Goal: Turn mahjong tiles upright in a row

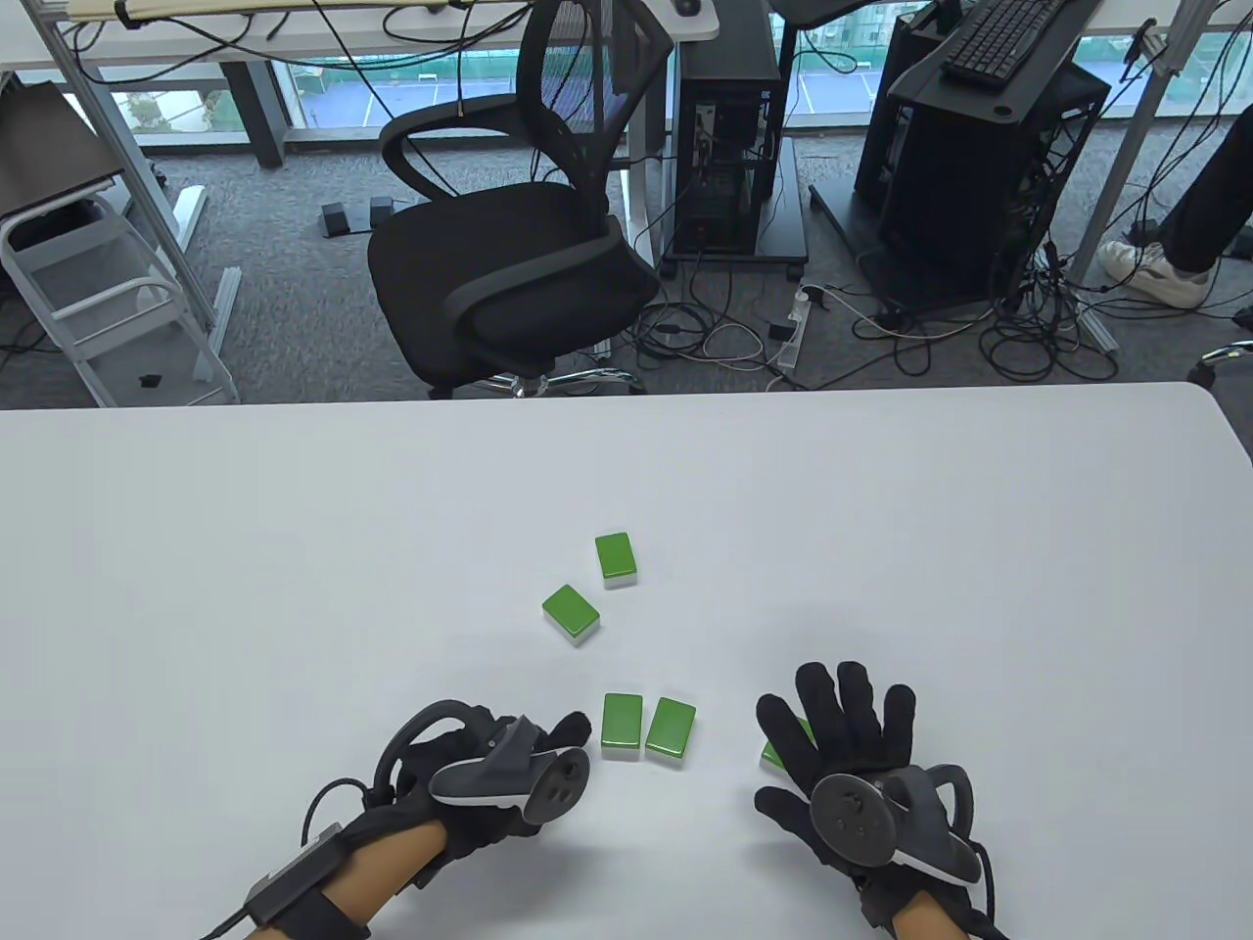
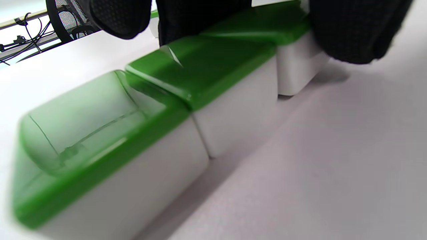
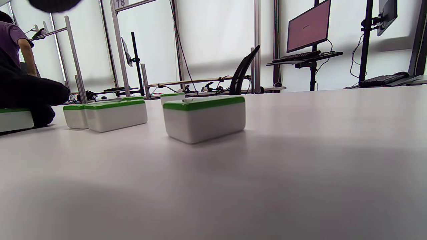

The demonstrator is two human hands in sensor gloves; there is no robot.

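Note:
Several mahjong tiles lie flat with green backs up on the white table (image 1: 294,548). Two lie apart in the middle, one far (image 1: 617,560) and one nearer (image 1: 571,614). Two lie side by side (image 1: 623,726) (image 1: 671,731) between my hands. My left hand (image 1: 548,754) is just left of this pair, its fingers (image 2: 353,30) hanging onto a row of three touching tiles (image 2: 206,70) in the left wrist view; whether it grips any is unclear. My right hand (image 1: 842,725) is spread flat, partly covering another tile (image 1: 773,756), which also shows in the right wrist view (image 3: 204,116).
The table's far edge (image 1: 626,392) runs across the middle of the table view. Beyond it stand a black office chair (image 1: 509,255), computer towers and floor cables. The rounded right corner of the table (image 1: 1209,401) is at the far right.

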